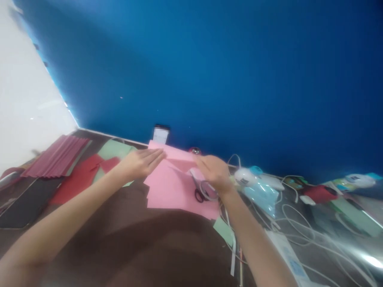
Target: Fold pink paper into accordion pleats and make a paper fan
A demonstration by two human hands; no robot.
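A sheet of pink paper (176,154) is held up between my two hands, above more pink sheets (173,189) on the dark surface. My left hand (143,162) grips its left side, fingers close together and pointing right. At its right side is my right hand (214,170), closed on the edge with the thumb hidden. Below my right hand, on the pink sheets, lies a pair of scissors (200,195) with dark handles; a pale roll-like ring (209,191) beside it is partly covered by the hand. Blur softens the fingertips.
A blue wall (209,79) rises behind. To the left lie pleated pink paper (56,155), red paper (79,177), green paper (115,149) and a dark flat device (28,203). White cables (299,223) tangle on the right, near a light-blue plastic pack (263,195).
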